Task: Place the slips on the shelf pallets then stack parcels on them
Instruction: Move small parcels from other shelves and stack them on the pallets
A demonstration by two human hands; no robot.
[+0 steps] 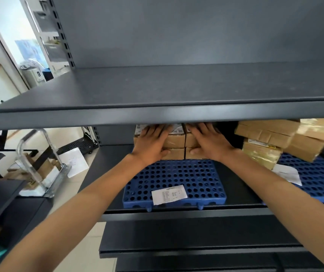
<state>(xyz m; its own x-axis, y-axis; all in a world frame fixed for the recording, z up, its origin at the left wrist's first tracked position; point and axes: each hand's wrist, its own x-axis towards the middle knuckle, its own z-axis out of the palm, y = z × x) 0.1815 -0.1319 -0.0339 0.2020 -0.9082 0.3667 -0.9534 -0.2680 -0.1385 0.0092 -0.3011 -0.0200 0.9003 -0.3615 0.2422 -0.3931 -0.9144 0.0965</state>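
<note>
Both hands reach deep under the upper shelf (157, 112) and lie flat on a block of brown parcels (177, 143) at the back of the blue pallet (177, 179). The left hand (153, 142) covers the left column of boxes and the right hand (209, 143) covers the right column, so each is about equally near its own half. The fingers (153, 129) of both hands are spread and pressed on the box tops and fronts, with the thumbs low against the lower boxes; they pinch nothing.

The parcels sit two across and at least two high. Their long side runs left to right along the rear edge of the pallet, and they lie straight ahead of the palms. The front half of the pallet is bare except for a white slip (169, 193) lying near its front edge, well apart from the boxes.

To the right, a second pallet (318, 181) carries a looser pile of parcels (271, 142) with another slip (287, 173) beside it.

Judging by the flat palms, the hands are seating or squaring the stack, so any push would go backward into the shelf.
</note>
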